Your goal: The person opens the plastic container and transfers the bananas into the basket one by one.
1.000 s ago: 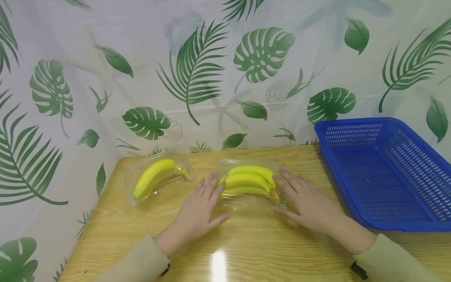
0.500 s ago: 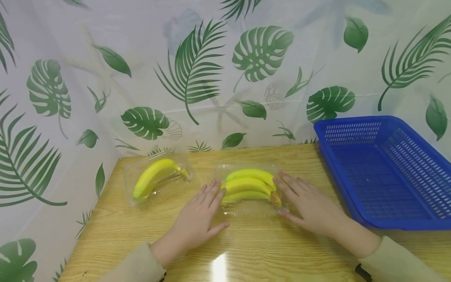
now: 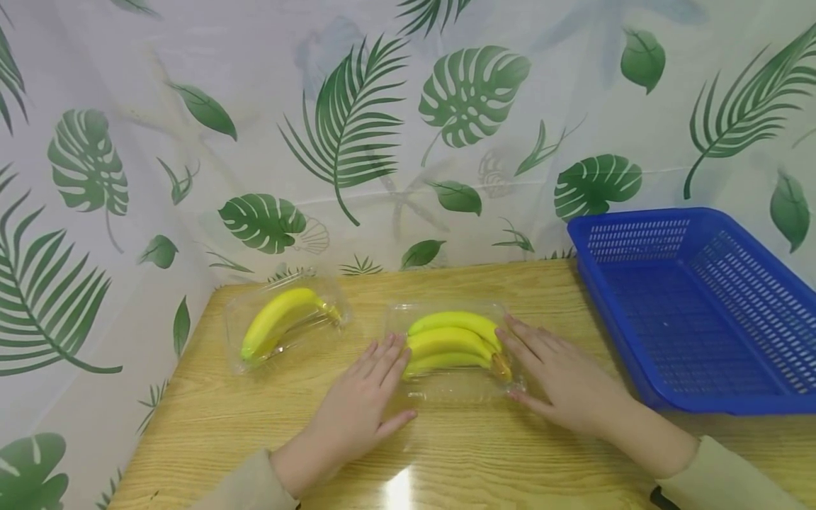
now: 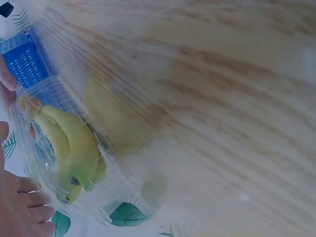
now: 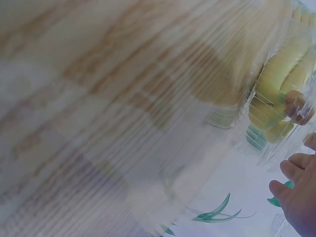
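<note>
A clear plastic box (image 3: 446, 391) with a bunch of yellow bananas (image 3: 451, 341) inside sits on the table between the two hands. At its left end is my left hand (image 3: 357, 400), fingers straight and fingertips against the box. My right hand (image 3: 564, 379) lies at the opposite end, near the brown stem, its fingers also straight. Both wrist views show the bananas (image 4: 74, 143) through the clear plastic, with several fingers (image 5: 298, 168) beside the box wall. To the left stands another clear box (image 3: 239, 368) holding a single banana (image 3: 280, 319).
A blue perforated basket (image 3: 644, 354) stands at the right of the wooden table (image 3: 210, 425). Behind the table hangs a white cloth (image 3: 382, 177) printed with green leaves, and it continues along the left side.
The box with the banana bunch has slid a little toward me, and both hands have come back with it. The single-banana box and the basket have stayed in place.
</note>
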{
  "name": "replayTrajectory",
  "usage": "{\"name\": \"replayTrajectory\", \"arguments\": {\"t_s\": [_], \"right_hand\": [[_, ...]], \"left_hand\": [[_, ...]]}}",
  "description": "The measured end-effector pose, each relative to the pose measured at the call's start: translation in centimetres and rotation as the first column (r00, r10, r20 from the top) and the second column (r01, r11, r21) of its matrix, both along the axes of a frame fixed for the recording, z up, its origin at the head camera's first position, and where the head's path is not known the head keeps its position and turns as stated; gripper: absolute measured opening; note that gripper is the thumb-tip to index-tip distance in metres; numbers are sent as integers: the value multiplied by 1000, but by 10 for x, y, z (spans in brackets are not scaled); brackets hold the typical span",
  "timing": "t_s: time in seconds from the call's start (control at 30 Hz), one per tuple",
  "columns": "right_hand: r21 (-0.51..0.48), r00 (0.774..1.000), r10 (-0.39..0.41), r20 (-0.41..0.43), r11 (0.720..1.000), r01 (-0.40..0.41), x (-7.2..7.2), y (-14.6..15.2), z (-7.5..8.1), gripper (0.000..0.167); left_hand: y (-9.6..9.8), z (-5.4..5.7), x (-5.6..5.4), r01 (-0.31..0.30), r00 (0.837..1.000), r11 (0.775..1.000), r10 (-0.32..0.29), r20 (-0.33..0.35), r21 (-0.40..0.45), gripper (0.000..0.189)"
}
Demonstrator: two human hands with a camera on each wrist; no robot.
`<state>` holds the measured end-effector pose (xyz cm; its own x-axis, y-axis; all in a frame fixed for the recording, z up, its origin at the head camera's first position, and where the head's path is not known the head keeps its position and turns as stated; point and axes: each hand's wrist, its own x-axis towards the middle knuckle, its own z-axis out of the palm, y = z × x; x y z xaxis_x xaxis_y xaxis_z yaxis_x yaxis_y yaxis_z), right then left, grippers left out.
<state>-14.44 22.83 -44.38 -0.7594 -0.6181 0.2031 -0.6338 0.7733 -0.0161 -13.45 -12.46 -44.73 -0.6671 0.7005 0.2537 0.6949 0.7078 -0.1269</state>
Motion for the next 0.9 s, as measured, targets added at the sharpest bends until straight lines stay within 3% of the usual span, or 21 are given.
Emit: {"name": "replayTrajectory", "arguments": {"t_s": [0.33, 0.9], "right_hand": [[-19, 1000, 7, 1, 1000, -7, 2, -1, 2, 84], [-16, 999, 1, -54, 1000, -2, 4, 8, 4, 91]], "left_hand": [[17, 3, -1, 44, 999, 999, -44, 10, 16, 78], [69, 12, -8, 128, 991, 992, -129, 39, 13, 73]]}}
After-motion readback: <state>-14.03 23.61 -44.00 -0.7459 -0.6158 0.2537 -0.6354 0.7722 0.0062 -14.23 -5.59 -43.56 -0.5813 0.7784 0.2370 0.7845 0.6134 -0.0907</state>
